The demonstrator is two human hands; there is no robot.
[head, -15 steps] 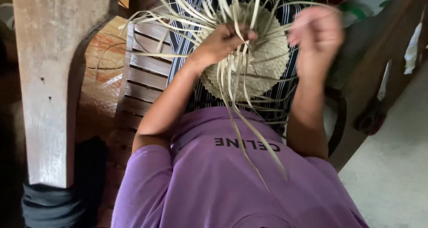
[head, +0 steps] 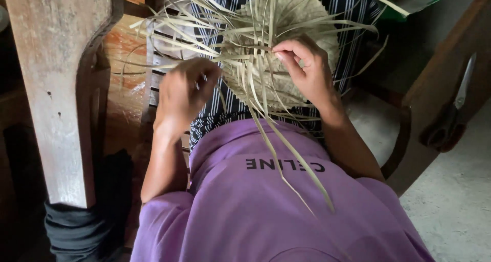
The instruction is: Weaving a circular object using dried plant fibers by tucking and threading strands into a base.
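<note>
Floor (head: 455, 211) beside wooden chair (head: 56, 88)

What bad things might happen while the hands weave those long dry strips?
1. The right hand pinches thin strips at a bend; a hard tug might snap one.
2. Loose strips fan out around the woven disc and cross each other, so the left hand could grab the wrong one.
3. Long ends hang over the shirt and may snag.
</note>
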